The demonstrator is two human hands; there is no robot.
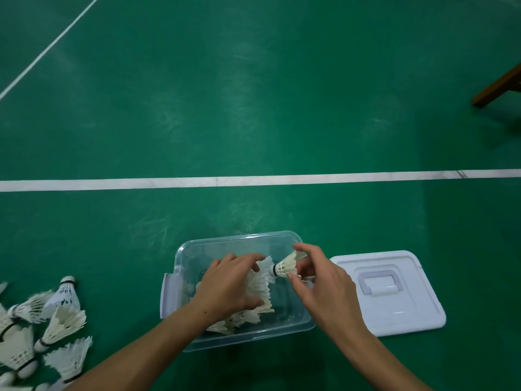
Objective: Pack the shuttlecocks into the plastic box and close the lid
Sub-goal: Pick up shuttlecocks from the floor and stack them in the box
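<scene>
Underfoot, the green court floor (253, 108) carries a white line (253, 180) beyond the clear plastic box (298, 325). Just right of the box lies its white lid (417, 306), flat and off. Left of the box, well apart, loose shuttlecocks (42, 328) lie heaped. Over the box the left hand (225, 286) curls its fingers round a nested stack of shuttlecocks (260, 289) — the right hand (321, 283) pinches a single shuttlecock (286, 266), cork toward the stack.
</scene>
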